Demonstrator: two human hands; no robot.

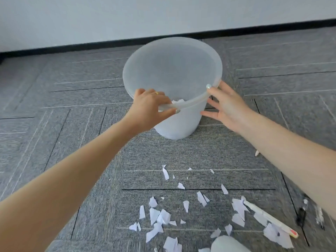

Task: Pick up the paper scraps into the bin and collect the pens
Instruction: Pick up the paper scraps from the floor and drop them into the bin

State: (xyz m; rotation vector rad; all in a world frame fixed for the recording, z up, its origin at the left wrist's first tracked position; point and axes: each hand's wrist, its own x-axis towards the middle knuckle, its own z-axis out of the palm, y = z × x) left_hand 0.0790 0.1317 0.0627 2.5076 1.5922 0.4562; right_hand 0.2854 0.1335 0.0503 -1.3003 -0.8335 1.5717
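While the left hand (151, 106) curls its fingers over the near rim of the translucent white plastic bin (172, 73), thumb outside, gripping it, the right hand (224, 104) lays spread, straight fingers against the bin's right wall, thumb tip on the rim. A few scraps lie inside the bin, just beyond the left fingers. Torn white paper scraps (160, 217) litter the grey carpet (72, 99) well below both hands, beside a white pen (269, 218) and a black pen (301, 213).

Bin (181, 73) frosted translucent plastic; floor (72, 99) rough grey carpet; scraps (160, 217) paper.
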